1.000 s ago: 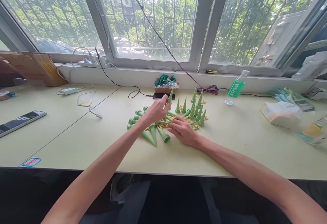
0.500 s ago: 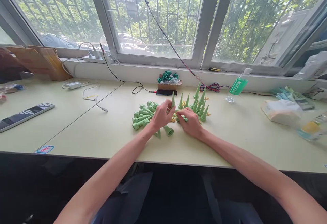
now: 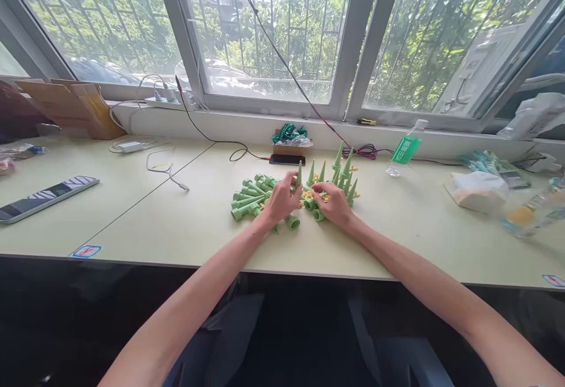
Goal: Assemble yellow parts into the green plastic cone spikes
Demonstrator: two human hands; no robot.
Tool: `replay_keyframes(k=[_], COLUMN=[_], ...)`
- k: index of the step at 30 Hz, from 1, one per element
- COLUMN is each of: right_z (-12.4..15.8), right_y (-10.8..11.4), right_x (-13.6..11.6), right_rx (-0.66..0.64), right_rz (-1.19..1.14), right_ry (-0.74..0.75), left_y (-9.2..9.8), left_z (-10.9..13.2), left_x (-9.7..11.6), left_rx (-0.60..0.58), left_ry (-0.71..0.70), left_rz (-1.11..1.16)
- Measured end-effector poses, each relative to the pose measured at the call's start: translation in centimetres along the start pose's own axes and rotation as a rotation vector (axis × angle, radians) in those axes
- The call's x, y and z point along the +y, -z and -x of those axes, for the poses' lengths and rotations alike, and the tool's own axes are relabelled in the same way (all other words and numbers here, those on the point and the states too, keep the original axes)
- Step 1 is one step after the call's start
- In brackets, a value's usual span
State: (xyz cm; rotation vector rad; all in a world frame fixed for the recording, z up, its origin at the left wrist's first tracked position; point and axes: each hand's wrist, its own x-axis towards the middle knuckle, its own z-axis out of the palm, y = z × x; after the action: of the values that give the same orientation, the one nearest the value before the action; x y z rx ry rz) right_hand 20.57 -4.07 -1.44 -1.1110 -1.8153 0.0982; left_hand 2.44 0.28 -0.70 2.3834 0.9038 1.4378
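Closed around a green cone-shaped spike [image 3: 299, 174] that points upward is my left hand [image 3: 282, 199]. Just right of it, my right hand [image 3: 334, 202] has its thumb and forefinger bent over small yellow pieces [image 3: 308, 195]; whether anything is between the fingertips is too small to tell. A pile of green spikes [image 3: 247, 197] lies left of my left hand. Several upright green spikes with yellow parts [image 3: 346, 166] stand behind my right hand. One loose green spike [image 3: 292, 222] lies between the hands, its open end facing the front edge.
Behind the hands are a black phone [image 3: 286, 159] and a small box with green wrapping [image 3: 291, 137]. A bottle [image 3: 405, 149] and a tissue pack [image 3: 477, 190] stand to the right. Cables [image 3: 168, 169] and a tablet-like device [image 3: 46, 197] lie left.
My right hand has shifted slightly away from the left hand, and its fingers are a little farther from the spike. The left hand still holds the spike upright. The view has moved slightly.
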Motion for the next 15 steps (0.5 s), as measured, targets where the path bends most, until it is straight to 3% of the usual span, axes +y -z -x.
replay_keyframes(k=[10, 15], right_z=[0.6, 1.0], right_y=[-0.3, -0.7], right_x=[-1.8, -2.1], right_rx=[-0.218, -0.329], right_rz=[0.046, 0.124], right_ry=[0.224, 0.265], left_y=[-0.3, -0.4], left_z=[-0.1, -0.1], left_x=[0.0, 0.0], left_rx=[0.113, 0.143], left_ry=[0.055, 0.071], left_rz=[0.064, 0.042])
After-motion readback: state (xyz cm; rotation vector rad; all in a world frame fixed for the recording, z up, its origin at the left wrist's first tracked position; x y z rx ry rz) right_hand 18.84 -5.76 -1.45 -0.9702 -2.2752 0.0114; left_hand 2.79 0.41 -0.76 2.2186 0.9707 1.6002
